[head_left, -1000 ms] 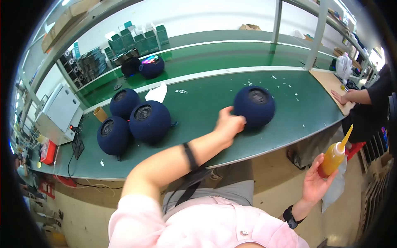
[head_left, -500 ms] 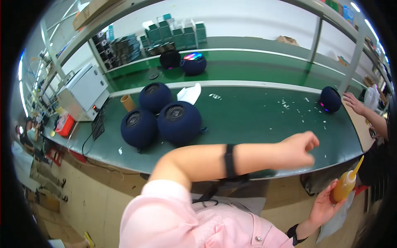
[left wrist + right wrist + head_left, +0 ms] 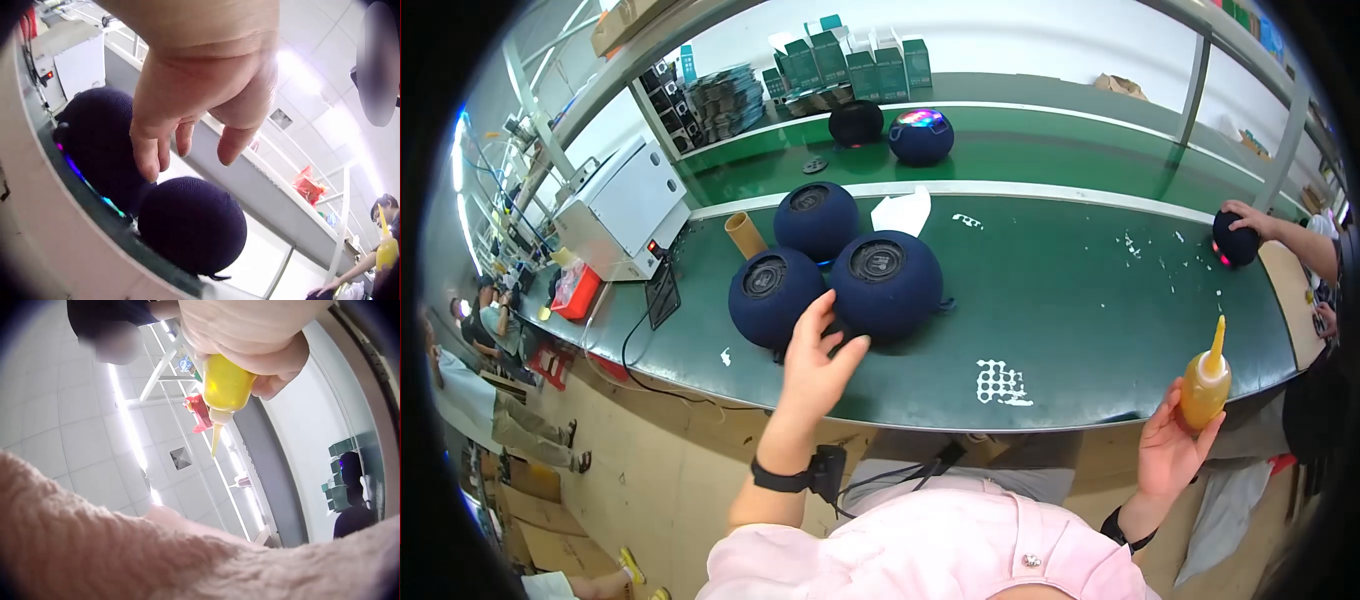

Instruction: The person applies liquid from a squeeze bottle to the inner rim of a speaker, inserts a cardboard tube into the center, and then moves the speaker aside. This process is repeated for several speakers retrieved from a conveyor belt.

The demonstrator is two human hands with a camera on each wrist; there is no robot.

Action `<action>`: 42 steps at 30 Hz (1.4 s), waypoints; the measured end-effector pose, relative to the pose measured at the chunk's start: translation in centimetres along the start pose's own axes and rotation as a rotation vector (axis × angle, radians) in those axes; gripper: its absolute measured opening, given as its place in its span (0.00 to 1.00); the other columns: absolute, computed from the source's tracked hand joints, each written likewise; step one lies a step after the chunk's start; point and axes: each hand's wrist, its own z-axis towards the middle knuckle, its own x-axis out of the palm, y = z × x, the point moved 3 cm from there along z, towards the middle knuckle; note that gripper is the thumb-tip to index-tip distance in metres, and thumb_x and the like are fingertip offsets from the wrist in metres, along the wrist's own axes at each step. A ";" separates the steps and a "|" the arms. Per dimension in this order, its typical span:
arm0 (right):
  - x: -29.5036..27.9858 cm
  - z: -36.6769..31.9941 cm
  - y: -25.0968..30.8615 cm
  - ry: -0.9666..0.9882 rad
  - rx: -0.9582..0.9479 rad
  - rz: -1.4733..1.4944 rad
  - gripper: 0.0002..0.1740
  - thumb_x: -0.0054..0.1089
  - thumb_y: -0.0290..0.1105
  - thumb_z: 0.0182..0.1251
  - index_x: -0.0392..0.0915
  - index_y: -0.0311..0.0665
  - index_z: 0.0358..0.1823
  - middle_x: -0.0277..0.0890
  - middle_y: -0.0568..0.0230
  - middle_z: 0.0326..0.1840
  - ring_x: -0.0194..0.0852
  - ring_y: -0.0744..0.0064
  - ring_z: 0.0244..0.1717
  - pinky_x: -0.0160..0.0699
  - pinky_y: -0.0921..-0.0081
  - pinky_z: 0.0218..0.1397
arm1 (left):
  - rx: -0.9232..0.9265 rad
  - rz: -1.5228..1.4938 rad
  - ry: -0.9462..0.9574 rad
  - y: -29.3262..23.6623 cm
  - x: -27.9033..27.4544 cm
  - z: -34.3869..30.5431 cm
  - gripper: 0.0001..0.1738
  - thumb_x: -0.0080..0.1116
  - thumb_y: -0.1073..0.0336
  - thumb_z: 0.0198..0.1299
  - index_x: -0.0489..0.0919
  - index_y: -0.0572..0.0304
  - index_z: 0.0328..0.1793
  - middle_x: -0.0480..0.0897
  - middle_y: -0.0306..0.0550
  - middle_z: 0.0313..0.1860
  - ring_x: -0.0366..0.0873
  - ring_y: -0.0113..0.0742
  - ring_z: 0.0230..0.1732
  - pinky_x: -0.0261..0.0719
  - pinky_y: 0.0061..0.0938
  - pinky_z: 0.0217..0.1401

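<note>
Three round navy fabric speakers stand in a cluster on the green bench, their black ringed ends facing up: a front left speaker (image 3: 776, 300), a front right speaker (image 3: 888, 285) and a back speaker (image 3: 817, 220). My left hand (image 3: 818, 365) reaches in at the front pair, fingers spread and loosely bent, fingertips right at the front right speaker's side. From above in the left wrist view, the same hand (image 3: 206, 94) has nothing between thumb and fingers. Off the bench's front edge, my right hand (image 3: 1175, 450) grips a squeeze bottle (image 3: 1203, 392) of yellow liquid, its nozzle pointing up.
At the far right another person's hand (image 3: 1250, 220) holds a dark speaker (image 3: 1234, 243). A lit speaker (image 3: 921, 138) sits on the back strip, before green boxes (image 3: 845, 62). A cardboard tube (image 3: 745, 235), a white machine (image 3: 625, 210) and a perforated white sheet (image 3: 1000, 383) are also there.
My left hand has left a speaker on the right and swung back to the cluster at the left. That speaker went to the far right, where another hand now holds it. My right hand keeps the bottle.
</note>
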 end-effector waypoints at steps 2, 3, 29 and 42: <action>0.1 0.2 -0.6 0.002 0.008 -0.005 0.34 0.54 0.45 0.64 0.55 0.35 0.65 0.61 0.48 0.61 0.69 0.54 0.56 0.73 0.61 0.59 | 0.116 0.232 -0.057 0.0 1.0 1.2 0.40 0.63 0.71 0.50 0.57 0.64 0.69 0.61 0.54 0.64 0.63 0.45 0.63 0.68 0.36 0.60; -0.1 0.2 -0.7 -0.002 0.031 0.010 0.34 0.54 0.46 0.64 0.56 0.36 0.65 0.61 0.48 0.62 0.69 0.54 0.56 0.73 0.61 0.59 | 0.113 0.317 -0.051 -0.5 1.4 1.9 0.41 0.64 0.70 0.50 0.56 0.63 0.69 0.59 0.56 0.64 0.62 0.45 0.64 0.71 0.38 0.58; -2.5 12.7 5.5 -0.086 0.126 -0.104 0.32 0.51 0.52 0.64 0.62 0.35 0.60 0.68 0.48 0.56 0.75 0.57 0.49 0.80 0.65 0.47 | 0.039 -0.272 0.474 -1.4 23.8 14.7 0.24 0.56 0.61 0.58 0.68 0.63 0.59 0.72 0.46 0.53 0.68 0.31 0.55 0.66 0.25 0.59; -5.7 13.4 5.9 -0.098 -0.095 -0.176 0.27 0.51 0.49 0.65 0.66 0.39 0.58 0.71 0.52 0.54 0.76 0.58 0.48 0.82 0.66 0.45 | -0.142 0.211 -0.162 2.7 19.4 27.2 0.35 0.67 0.59 0.41 0.70 0.66 0.56 0.73 0.57 0.51 0.72 0.46 0.53 0.71 0.34 0.55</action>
